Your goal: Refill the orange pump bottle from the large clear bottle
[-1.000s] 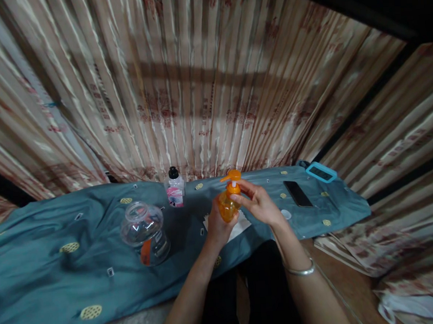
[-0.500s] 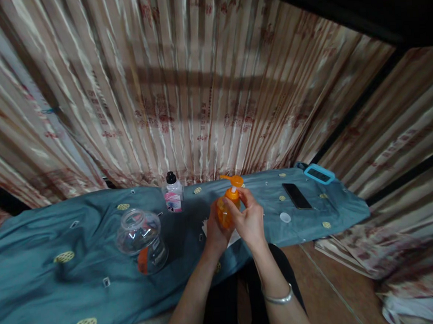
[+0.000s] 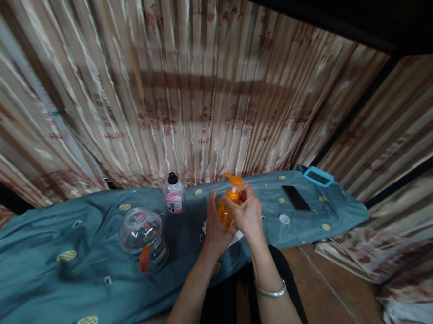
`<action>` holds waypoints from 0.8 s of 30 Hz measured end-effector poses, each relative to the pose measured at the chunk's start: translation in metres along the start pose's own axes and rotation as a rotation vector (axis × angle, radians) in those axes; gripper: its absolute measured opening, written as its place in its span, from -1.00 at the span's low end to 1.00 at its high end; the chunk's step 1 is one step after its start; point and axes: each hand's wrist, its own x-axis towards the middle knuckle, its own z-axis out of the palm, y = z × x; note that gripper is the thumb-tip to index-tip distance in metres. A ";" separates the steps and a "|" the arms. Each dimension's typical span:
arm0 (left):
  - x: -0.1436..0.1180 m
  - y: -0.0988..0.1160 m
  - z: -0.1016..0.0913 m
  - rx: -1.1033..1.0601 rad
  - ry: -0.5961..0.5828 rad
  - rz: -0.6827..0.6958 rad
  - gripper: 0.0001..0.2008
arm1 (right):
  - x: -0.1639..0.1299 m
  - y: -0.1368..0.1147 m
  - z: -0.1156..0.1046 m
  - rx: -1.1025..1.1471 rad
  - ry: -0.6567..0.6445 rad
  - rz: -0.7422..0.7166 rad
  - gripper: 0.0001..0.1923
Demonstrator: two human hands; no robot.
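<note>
An orange pump bottle [image 3: 225, 213] is between my hands above the cloth, its pump head [image 3: 236, 181] upright with the spout pointing left. My left hand [image 3: 218, 230] supports the bottle's body from the left and below, with one digit sticking up apart from it. Closed around the collar just under the pump head is my right hand [image 3: 249, 211], thumb across the front. Part of the bottle's lower body is hidden by my hands. A white sheet [image 3: 236, 237], perhaps paper, lies beneath them, mostly covered.
On the teal patterned cloth [image 3: 100, 306] stand a clear wide jar [image 3: 154, 249] and a small bottle with a black cap [image 3: 173, 196]. To the right lie a white round disc [image 3: 284, 219], a black phone [image 3: 295, 198] and a blue-framed object [image 3: 318, 176]. Curtains [image 3: 198, 109] hang behind.
My left hand has loosened, a digit now lifted off the bottle's side. My right hand has turned slightly at the collar. The view has shifted a little.
</note>
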 end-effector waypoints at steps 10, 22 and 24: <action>0.020 0.028 0.007 -0.023 0.060 0.079 -0.81 | 0.001 -0.008 -0.013 -0.106 -0.056 -0.046 -0.69; 0.018 0.028 0.008 0.009 0.060 0.086 -0.77 | 0.018 0.013 -0.036 -0.011 -0.420 -0.242 -0.73; 0.018 0.026 0.009 0.004 0.063 0.066 -0.70 | 0.026 0.012 -0.040 0.007 -0.498 -0.249 -0.71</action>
